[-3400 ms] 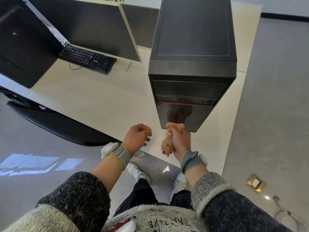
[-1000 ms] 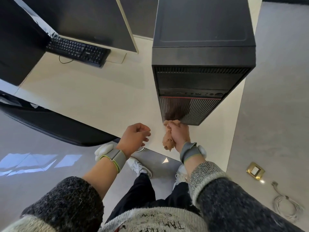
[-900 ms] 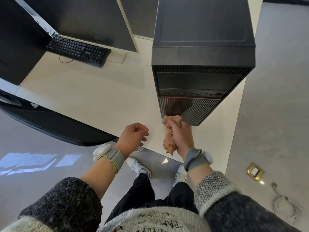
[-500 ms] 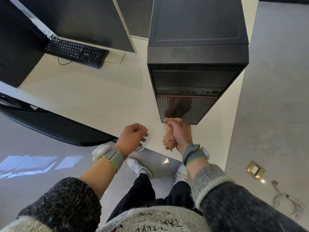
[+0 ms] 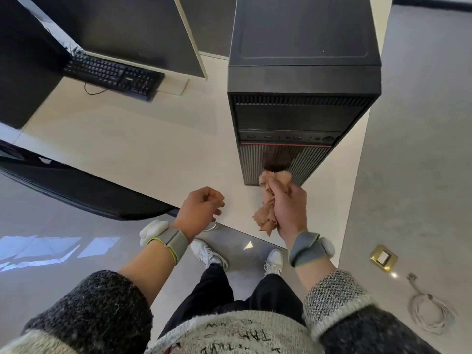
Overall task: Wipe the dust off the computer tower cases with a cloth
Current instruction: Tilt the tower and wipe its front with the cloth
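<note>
One soft cloth [image 5: 270, 200], bunched in right hand [image 5: 288, 210], rubs rigid heavy tower [image 5: 301, 98] grille; left hand [image 5: 201, 208] fisted, empty.

The computer tower [image 5: 304, 72] stands on the right end of the desk [image 5: 132, 149]; the keyboard [image 5: 112, 75] lies on it far left, further back. The cloth [image 5: 267, 217] in the right hand [image 5: 290, 206] touches the tower's lower front. A coiled cable [image 5: 429, 312] lies on the floor [image 5: 413, 149], right of the desk.
</note>
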The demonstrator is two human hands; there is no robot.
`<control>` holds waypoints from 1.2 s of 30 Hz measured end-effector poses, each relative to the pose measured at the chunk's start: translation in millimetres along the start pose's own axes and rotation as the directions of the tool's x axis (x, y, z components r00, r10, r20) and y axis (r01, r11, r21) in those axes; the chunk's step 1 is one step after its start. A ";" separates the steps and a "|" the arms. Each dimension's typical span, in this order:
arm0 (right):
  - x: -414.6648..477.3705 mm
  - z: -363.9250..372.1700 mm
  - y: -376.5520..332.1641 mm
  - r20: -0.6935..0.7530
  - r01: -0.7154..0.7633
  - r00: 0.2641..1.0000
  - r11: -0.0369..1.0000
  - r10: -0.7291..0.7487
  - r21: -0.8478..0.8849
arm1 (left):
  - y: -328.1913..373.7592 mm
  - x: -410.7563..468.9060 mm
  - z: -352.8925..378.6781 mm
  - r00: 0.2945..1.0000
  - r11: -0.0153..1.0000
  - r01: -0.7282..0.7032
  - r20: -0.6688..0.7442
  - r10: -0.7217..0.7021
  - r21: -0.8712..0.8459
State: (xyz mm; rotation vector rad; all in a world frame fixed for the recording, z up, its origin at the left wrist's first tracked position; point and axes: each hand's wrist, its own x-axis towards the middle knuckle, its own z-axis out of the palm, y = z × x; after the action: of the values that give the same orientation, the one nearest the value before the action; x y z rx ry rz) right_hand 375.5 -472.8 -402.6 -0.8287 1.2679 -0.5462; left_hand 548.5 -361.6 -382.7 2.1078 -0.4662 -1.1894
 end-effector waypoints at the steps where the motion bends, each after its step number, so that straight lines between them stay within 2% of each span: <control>1: 5.1 -3.3 4.3 -0.035 0.023 0.999 1.000 -0.024 -0.018 | 0.0 -0.4 0.4 1.000 1.000 0.001 0.005 -0.001 0.004; 3: 27.1 -9.8 16.4 -0.097 -0.020 0.995 0.999 0.016 -0.037 | 0.2 -1.8 3.2 1.000 1.000 0.004 0.015 -0.004 0.008; 6: 84.6 -26.3 74.8 -0.058 -0.074 0.996 0.993 0.069 -0.088 | 1.7 -2.0 4.9 1.000 1.000 0.001 0.018 -0.001 0.011; 8: 76.9 -27.6 70.6 0.002 -0.064 0.998 0.996 0.064 -0.062 | 3.0 -2.4 5.8 1.000 1.000 -0.004 0.022 0.003 0.014; 12: 23.6 -9.9 18.6 -0.020 -0.011 1.000 0.999 0.011 -0.031 | 1.1 -1.9 5.7 1.000 1.000 0.006 0.020 -0.006 0.002; 18: 108.0 -37.9 91.1 -0.033 -0.094 0.995 0.992 0.091 -0.089 | -2.8 -2.9 9.1 0.999 1.000 0.024 0.039 -0.024 0.010; 20: 76.3 -37.0 63.2 0.048 -0.085 0.995 0.994 0.088 -0.069 | -2.0 -1.8 8.4 0.999 1.000 0.020 0.040 -0.021 0.014; 23: 16.9 -20.5 4.3 0.045 -0.059 0.997 0.998 0.059 0.003 | -1.6 0.8 8.8 0.999 1.000 0.020 0.030 -0.020 0.012; 26: 28.4 -28.7 16.2 -0.058 -0.016 0.998 1.000 0.016 -0.009 | -3.5 1.3 10.4 0.999 0.999 0.037 0.033 -0.037 0.019; 31: 100.5 -49.2 80.3 -0.107 -0.121 0.988 0.987 0.109 -0.110 | 1.5 2.2 20.7 0.997 0.998 0.038 0.061 -0.041 0.045; 33: 72.6 -46.5 51.7 -0.092 -0.107 0.991 0.983 0.093 -0.150 | 5.4 4.3 22.2 0.997 0.998 0.035 0.065 -0.039 0.048; 36: 40.3 -40.4 17.5 -0.092 -0.023 0.996 0.994 0.013 -0.111 | 7.9 8.5 23.3 0.998 0.998 0.033 0.056 -0.036 0.052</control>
State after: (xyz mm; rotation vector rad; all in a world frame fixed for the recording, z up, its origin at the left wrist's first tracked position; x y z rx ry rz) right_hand 344.5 -502.4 -444.1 -0.8929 1.3982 -0.5068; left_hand 533.2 -380.9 -391.0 2.1379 -0.4930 -1.2718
